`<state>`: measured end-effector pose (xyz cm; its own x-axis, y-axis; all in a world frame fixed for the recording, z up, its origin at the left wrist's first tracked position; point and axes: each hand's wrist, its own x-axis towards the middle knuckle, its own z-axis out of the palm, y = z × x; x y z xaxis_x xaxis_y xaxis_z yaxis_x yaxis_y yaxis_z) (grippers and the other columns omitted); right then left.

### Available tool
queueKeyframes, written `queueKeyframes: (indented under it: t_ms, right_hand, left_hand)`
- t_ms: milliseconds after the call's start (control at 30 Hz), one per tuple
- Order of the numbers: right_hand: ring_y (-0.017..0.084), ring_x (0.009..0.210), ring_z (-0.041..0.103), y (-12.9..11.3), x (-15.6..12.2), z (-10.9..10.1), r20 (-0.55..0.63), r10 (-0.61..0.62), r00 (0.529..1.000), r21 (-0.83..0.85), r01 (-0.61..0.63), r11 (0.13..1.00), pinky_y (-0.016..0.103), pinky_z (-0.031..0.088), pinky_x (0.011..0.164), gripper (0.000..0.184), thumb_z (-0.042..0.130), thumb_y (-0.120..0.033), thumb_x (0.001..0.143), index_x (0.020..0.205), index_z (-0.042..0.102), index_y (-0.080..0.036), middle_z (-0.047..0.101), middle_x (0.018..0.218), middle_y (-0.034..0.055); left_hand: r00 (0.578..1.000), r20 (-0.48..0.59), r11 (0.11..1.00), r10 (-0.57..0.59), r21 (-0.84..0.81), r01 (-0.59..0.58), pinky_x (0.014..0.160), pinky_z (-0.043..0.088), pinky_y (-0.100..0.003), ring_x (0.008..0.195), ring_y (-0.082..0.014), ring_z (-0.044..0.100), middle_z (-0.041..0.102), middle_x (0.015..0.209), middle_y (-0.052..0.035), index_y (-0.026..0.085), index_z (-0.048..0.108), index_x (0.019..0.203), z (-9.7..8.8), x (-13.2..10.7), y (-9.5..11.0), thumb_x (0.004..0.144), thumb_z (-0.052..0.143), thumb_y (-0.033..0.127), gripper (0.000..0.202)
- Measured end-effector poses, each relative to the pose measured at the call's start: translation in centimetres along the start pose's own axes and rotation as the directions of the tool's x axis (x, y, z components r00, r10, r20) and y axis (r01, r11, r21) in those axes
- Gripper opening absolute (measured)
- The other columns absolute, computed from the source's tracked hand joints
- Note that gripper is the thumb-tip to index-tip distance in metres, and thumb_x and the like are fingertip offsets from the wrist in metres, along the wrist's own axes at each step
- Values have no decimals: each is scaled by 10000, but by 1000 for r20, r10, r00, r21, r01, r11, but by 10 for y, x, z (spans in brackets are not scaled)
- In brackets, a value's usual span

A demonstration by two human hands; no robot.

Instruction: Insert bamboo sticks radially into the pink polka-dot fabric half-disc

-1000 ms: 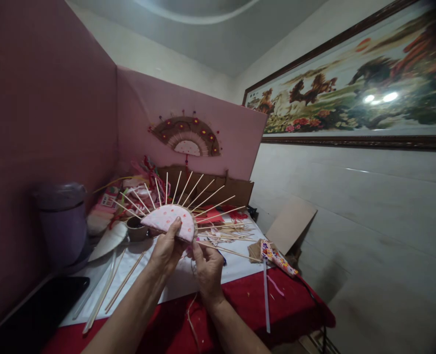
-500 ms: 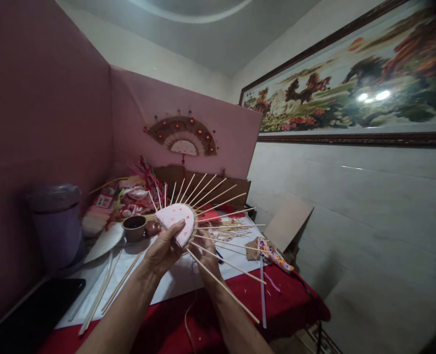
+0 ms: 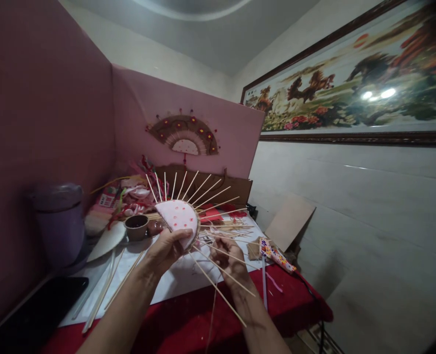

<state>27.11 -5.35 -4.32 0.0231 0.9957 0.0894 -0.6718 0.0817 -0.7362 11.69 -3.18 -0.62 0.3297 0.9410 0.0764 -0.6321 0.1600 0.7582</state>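
My left hand [image 3: 166,251] grips the lower edge of a fan frame, thumb on its face. The frame has a white-pink half-round pad [image 3: 177,216] with red spots, and thin wooden sticks [image 3: 212,187] fan out from its curved edge. Tan string is wound along that edge. My right hand [image 3: 228,255] is behind the lower right sticks, a little apart from the pad, with its fingers pinched together. A thin string [image 3: 213,305] hangs down from near these fingers, which seem closed on it; the sticks partly cover them.
A finished fan [image 3: 188,132] is fixed to the pink board behind. The table holds a brown cup [image 3: 136,227], loose sticks, a phone [image 3: 41,312], a purple lidded container [image 3: 59,226], ribbons [image 3: 136,189] and a flower-patterned glue gun [image 3: 276,254] at the right.
My right hand has moved right, away from the pad's edge, and its fingers are now pinched. The fan frame has turned slightly counterclockwise in my left hand.
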Motion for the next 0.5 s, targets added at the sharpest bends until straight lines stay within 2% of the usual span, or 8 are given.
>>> queueKeyframes:
  t_ms: [100, 200, 267, 367, 500]
  right_hand:
    - [60, 396, 330, -6, -4, -6, 48, 11, 999, 33, -12, 999, 171, 351, 413, 119, 579, -259, 686, 731, 576, -148, 293, 418, -93]
    - [40, 377, 261, -12, -6, -10, 152, 69, 986, 111, -86, 990, 127, 256, 343, 184, 577, -218, 704, 864, 581, -127, 277, 455, -100]
    - [32, 362, 207, -15, -5, -12, 183, 88, 979, 159, -118, 980, 115, 188, 317, 180, 569, -158, 697, 875, 568, -128, 260, 462, -105]
    - [27, 344, 172, -14, 1, -12, 168, 98, 981, 216, -134, 967, 116, 174, 309, 155, 556, -94, 690, 837, 550, -145, 258, 445, -111]
    - [23, 333, 175, -8, 8, -8, 134, 99, 986, 289, -135, 948, 115, 147, 296, 119, 555, -80, 705, 803, 540, -145, 280, 427, -110]
  left_hand:
    - [1000, 5, 1000, -5, 5, 5, 627, 532, -319, 680, -189, 629, 681, 872, -88, 140, 605, 953, 2, -1, 0, 587, 666, 34, 386]
    - [999, 6, 999, -36, 27, 35, 632, 527, -329, 676, -185, 622, 679, 843, -68, 160, 598, 941, 1, -2, 1, 576, 682, 49, 389]
    - [997, -11, 995, -83, 48, 83, 626, 523, -339, 654, -180, 615, 674, 789, -48, 164, 594, 918, 0, -2, 0, 564, 693, 57, 383]
    - [988, -36, 985, -150, 82, 153, 600, 518, -345, 612, -171, 600, 657, 716, -29, 149, 589, 867, -1, -1, -1, 547, 702, 65, 349]
    - [988, -26, 982, -152, 113, 154, 569, 512, -330, 569, -153, 581, 643, 676, -22, 136, 581, 822, -1, 0, -2, 538, 705, 69, 318]
